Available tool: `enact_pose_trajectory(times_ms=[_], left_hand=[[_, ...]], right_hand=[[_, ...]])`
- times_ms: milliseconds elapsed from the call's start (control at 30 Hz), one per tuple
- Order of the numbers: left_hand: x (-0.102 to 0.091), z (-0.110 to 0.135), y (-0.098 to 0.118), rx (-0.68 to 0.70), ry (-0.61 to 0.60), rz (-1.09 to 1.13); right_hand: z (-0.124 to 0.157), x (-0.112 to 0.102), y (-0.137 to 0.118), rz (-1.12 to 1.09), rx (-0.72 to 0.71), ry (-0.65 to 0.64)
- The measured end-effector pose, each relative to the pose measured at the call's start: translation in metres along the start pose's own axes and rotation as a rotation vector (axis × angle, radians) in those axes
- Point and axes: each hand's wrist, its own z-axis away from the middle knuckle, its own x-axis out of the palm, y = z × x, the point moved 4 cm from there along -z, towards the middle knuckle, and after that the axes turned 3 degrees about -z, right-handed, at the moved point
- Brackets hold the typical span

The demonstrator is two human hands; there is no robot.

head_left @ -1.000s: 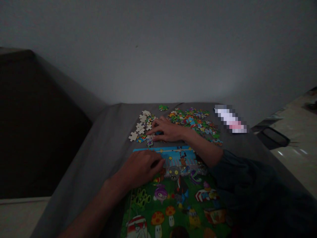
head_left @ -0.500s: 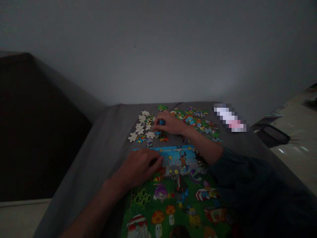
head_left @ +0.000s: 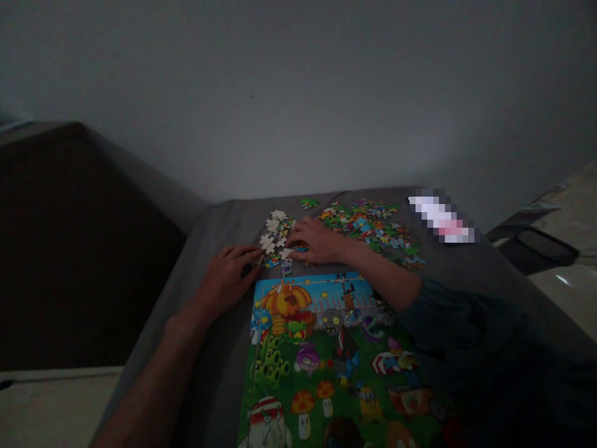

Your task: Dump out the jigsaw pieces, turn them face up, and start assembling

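Note:
My left hand point(head_left: 229, 275) reaches to the left edge of a group of grey-backed puzzle pieces point(head_left: 267, 242), its fingers and thumb closed around a piece there, mostly hidden. From the right, my right hand point(head_left: 321, 241) comes over the same group with bent fingers. Its thumb and fingertips are at a pale, face-down puzzle piece point(head_left: 286, 254). Below both hands lies a colourful cartoon picture board point(head_left: 308, 348) with zombies, plants and mushrooms. Part of its right side is covered by my right sleeve.
Beyond my right hand spreads a heap of colourful puzzle pieces point(head_left: 368, 224). A green piece point(head_left: 310, 203) lies apart at the back. A blurred phone-like object point(head_left: 441, 216) rests at the right. Grey cloth point(head_left: 196, 242) covers the surface, which meets a wall point(head_left: 280, 112).
My left hand has moved off the board's top left corner, up and left to the face-down pieces, uncovering a pumpkin house. My right hand has lowered slightly. The view has shifted a little.

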Motion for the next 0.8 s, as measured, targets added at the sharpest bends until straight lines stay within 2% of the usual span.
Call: enact_pose_trajectory(times_ms=[233,467,633,800], left_hand=[[-0.008,-0.003,0.001,-0.032,-0.001,0.033],[-0.015,-0.003,-0.008,-0.216,0.092,0.086],[-0.005,-0.004,-0.006,-0.161,0.084,0.080],[0.002,-0.008,0.000,-0.158,0.162,0.052]], right_hand=[[0.001,0.003,0.004,-0.070,-0.002,-0.047],[-0.002,0.002,0.004,-0.230,0.024,-0.065],[-0.004,-0.001,0.004,-0.342,0.070,-0.019],[-0.003,-0.010,0.005,-0.346,0.047,0.070]])
